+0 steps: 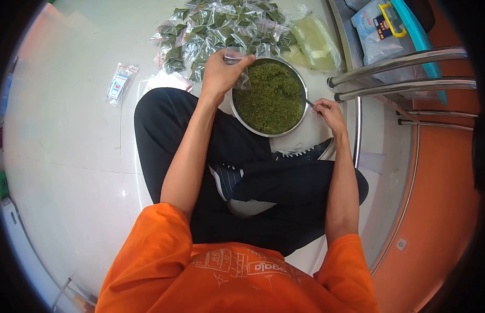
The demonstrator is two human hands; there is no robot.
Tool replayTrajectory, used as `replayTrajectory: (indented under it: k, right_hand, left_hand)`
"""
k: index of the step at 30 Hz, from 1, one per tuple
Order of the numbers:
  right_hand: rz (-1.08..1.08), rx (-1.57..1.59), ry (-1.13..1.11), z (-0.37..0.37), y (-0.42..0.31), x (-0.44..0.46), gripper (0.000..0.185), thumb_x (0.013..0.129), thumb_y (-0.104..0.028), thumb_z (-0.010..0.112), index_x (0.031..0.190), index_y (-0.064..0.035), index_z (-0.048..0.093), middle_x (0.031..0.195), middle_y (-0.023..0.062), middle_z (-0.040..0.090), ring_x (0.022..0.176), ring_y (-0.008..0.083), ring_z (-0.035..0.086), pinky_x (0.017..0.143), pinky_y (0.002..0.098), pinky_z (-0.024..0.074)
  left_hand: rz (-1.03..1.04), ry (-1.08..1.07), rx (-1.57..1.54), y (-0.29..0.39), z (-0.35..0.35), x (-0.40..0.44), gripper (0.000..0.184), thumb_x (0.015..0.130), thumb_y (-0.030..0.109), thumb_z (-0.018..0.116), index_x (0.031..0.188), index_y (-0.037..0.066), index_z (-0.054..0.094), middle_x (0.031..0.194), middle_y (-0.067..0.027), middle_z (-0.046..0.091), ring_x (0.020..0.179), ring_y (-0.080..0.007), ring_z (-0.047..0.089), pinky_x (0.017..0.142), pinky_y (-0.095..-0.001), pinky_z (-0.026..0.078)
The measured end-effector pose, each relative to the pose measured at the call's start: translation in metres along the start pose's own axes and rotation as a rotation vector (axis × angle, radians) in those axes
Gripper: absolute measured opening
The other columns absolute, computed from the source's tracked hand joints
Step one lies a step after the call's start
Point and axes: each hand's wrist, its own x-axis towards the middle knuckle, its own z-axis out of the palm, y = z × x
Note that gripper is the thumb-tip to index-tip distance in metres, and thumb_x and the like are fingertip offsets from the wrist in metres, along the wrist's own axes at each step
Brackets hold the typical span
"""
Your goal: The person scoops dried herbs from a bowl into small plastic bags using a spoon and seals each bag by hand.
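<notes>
A round metal bowl (247, 127) full of chopped green herb (268, 99) stands on the floor in front of my crossed legs. My left hand (221, 74) is closed on a small clear plastic bag (243, 81), held over the bowl's left rim. At the bowl's right rim, my right hand (329, 112) grips the dark handle of a spoon (310, 103); its other end is hidden in the herb. Beyond the bowl lies a heap of filled zip bags (216, 31) with green contents.
A pack of plastic bags (117, 86) lies on the floor at the left. White packets (169, 82) sit by my knee. A large clear bag pack (318, 41) is at the back right. Metal rails (399, 65) and a turquoise-edged container (409, 31) stand on the right.
</notes>
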Motion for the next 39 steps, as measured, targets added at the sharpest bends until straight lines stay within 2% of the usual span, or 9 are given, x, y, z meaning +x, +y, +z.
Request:
replayTrajectory:
  k: [15, 18, 20, 29, 36, 39]
  right_hand:
    - [-0.116, -0.118, 0.069, -0.001, 0.012, 0.006, 0.013, 0.086, -0.007, 0.065, 0.094, -0.0001, 0.072, 0.076, 0.0026, 0.07, 0.066, 0.0072, 0.056, 0.061, 0.0244, 0.0429]
    - [-0.101, -0.132, 0.088, 0.0, 0.011, 0.004, 0.013, 0.086, -0.007, 0.065, 0.094, 0.0004, 0.073, 0.076, 0.0029, 0.071, 0.067, 0.0081, 0.058, 0.063, 0.0249, 0.0436]
    - [-0.166, -0.141, 0.083, 0.0, 0.016, 0.006, 0.014, 0.085, -0.007, 0.065, 0.094, 0.001, 0.073, 0.076, 0.0035, 0.071, 0.068, 0.009, 0.059, 0.066, 0.0257, 0.0445]
    - [-0.124, -0.256, 0.145, 0.001, 0.002, -0.001, 0.017, 0.083, -0.007, 0.065, 0.094, 0.0016, 0.073, 0.076, 0.0058, 0.071, 0.072, 0.0126, 0.062, 0.074, 0.0285, 0.0473]
    - [-0.131, -0.271, 0.162, 0.001, 0.005, 0.0, 0.017, 0.083, -0.007, 0.064, 0.095, 0.0021, 0.073, 0.076, 0.0053, 0.07, 0.073, 0.014, 0.063, 0.074, 0.0292, 0.0477]
    - [-0.115, -0.211, 0.127, 0.002, 0.004, 0.0, 0.017, 0.083, -0.006, 0.064, 0.095, 0.0021, 0.073, 0.075, 0.0042, 0.068, 0.071, 0.0123, 0.06, 0.071, 0.028, 0.0459]
  left_hand:
    - [-0.013, 0.004, 0.043, 0.003, 0.0, -0.002, 0.044, 0.076, 0.036, 0.085, 0.091, -0.002, 0.067, 0.078, -0.0077, 0.066, 0.07, -0.0137, 0.061, 0.063, -0.0297, 0.049]
    - [0.007, 0.009, 0.049, 0.002, 0.0, -0.001, 0.044, 0.076, 0.035, 0.085, 0.092, -0.002, 0.067, 0.078, -0.0078, 0.066, 0.071, -0.0136, 0.061, 0.063, -0.0298, 0.049]
    - [0.019, 0.015, 0.055, 0.003, 0.0, -0.002, 0.045, 0.076, 0.035, 0.085, 0.092, -0.002, 0.067, 0.078, -0.0079, 0.066, 0.071, -0.0136, 0.061, 0.063, -0.0298, 0.049]
    - [0.008, 0.003, 0.065, 0.006, 0.0, -0.004, 0.045, 0.075, 0.035, 0.086, 0.094, -0.002, 0.068, 0.079, -0.0086, 0.068, 0.07, -0.0141, 0.062, 0.064, -0.0295, 0.049]
    - [-0.003, -0.001, 0.051, 0.002, 0.0, -0.002, 0.043, 0.075, 0.034, 0.086, 0.093, -0.001, 0.068, 0.079, -0.0083, 0.068, 0.069, -0.014, 0.062, 0.063, -0.029, 0.05]
    - [0.006, -0.005, 0.057, 0.002, 0.001, -0.001, 0.043, 0.075, 0.034, 0.086, 0.092, -0.001, 0.068, 0.079, -0.0085, 0.068, 0.069, -0.0143, 0.063, 0.064, -0.0295, 0.05]
